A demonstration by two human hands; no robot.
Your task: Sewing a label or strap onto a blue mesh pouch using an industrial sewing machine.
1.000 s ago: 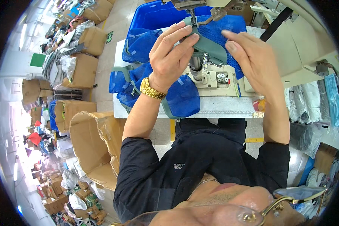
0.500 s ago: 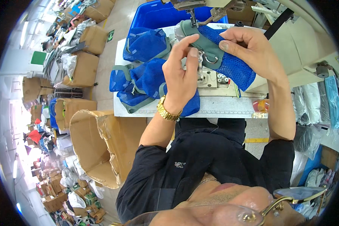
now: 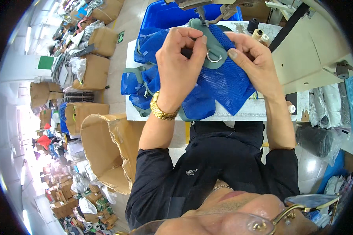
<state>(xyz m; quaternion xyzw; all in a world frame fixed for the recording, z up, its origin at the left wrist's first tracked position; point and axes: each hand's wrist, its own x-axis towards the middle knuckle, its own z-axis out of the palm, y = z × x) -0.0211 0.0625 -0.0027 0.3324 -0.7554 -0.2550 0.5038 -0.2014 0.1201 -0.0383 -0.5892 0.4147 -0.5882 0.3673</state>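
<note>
A blue mesh piece [image 3: 231, 88] with a grey-green trim tab [image 3: 215, 41] lies under the sewing machine's presser foot and needle [image 3: 203, 20]. A metal D-ring [image 3: 214, 58] sits on the rounded end of the tab. My left hand [image 3: 180, 64], a gold watch on its wrist, pinches thumb and forefinger together at the tab's left edge. Its fingertips hide what exactly they grip. On the other side, my right hand [image 3: 253, 58] has the mesh piece's right edge between thumb and fingers. The mesh hangs in a loose fold below the tab.
More blue mesh pieces with grey-green trim [image 3: 139, 84] lie on the white table [image 3: 239, 117] at the left. Behind stands a blue bin [image 3: 155, 17]. Thread spools [image 3: 259, 34] stand by the machine body [image 3: 310, 51]. An open cardboard box [image 3: 106, 152] is left of my lap.
The mesh piece has turned under the presser foot, and its loose part now hangs lower. Both hands have shifted with it, the right one to the left. Thread spools have come into sight.
</note>
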